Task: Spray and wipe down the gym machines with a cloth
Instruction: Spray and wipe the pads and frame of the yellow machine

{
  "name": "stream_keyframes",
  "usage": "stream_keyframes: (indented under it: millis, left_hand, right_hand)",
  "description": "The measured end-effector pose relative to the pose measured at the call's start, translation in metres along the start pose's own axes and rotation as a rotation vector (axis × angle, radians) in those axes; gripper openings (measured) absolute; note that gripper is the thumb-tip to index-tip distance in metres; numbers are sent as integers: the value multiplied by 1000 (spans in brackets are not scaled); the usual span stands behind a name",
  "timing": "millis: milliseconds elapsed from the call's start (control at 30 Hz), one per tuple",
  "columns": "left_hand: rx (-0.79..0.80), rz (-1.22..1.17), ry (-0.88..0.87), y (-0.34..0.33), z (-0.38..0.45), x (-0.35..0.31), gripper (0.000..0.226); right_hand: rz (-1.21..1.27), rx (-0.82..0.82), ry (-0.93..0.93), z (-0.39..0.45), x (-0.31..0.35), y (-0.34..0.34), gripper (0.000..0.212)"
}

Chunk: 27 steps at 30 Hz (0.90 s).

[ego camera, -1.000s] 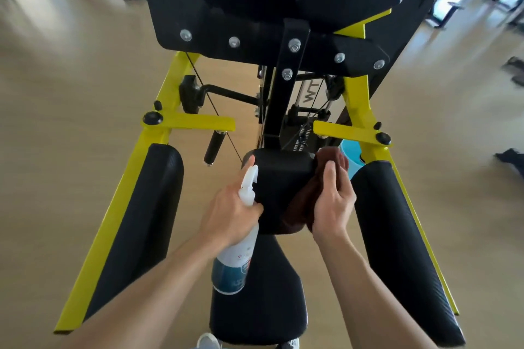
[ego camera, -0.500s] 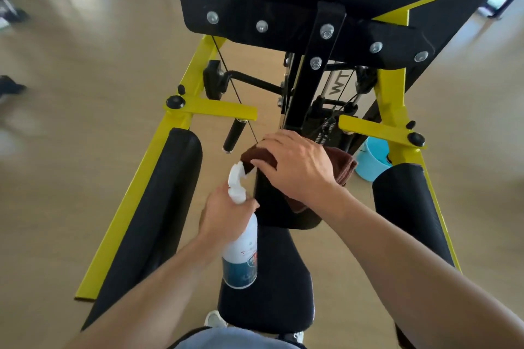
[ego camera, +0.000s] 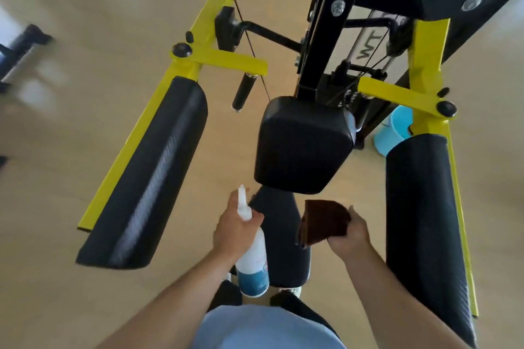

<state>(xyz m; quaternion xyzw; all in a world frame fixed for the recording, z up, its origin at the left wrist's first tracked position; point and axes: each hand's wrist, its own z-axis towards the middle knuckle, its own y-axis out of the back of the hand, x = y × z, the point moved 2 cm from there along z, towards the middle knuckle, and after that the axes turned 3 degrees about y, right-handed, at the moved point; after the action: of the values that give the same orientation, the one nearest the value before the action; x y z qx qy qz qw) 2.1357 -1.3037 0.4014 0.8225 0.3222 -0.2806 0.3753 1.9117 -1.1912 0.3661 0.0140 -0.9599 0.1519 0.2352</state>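
A yellow-framed gym machine [ego camera: 221,58] with black pads fills the view. Its square black chest pad [ego camera: 303,144] hangs in the middle, above a narrow black seat pad [ego camera: 280,238]. My left hand [ego camera: 235,229] grips a white spray bottle [ego camera: 252,261] with a blue label, nozzle pointing up, just left of the seat pad. My right hand [ego camera: 350,235] holds a folded brown cloth [ego camera: 323,221] in the air below the chest pad, apart from it.
Long black arm pads run down the left [ego camera: 147,173] and right [ego camera: 425,229]. A light blue bucket [ego camera: 392,130] stands on the wooden floor behind the right pad. A hanging black handle [ego camera: 243,92] and cables sit near the centre post. Other equipment lies at far left.
My right hand has lifted the cloth off the top of the chest pad and drawn it back toward me. The left hand with the bottle has dropped lower. The camera tilted down.
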Motion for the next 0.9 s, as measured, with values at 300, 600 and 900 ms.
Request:
stream_keyframes:
  millis: [300,600,900]
  left_hand:
    - [104,-66,251,-62,-13,43,21]
    - [136,-72,341,-85,-34,52,14]
    - [110,-99,346,-62,-34,97,14]
  right_hand:
    - [42,290,-65,-7,-35,34,43]
    - [-291,-118,83,-20,-45,53,39]
    - [-312,-222,104,-49,-81,78,30]
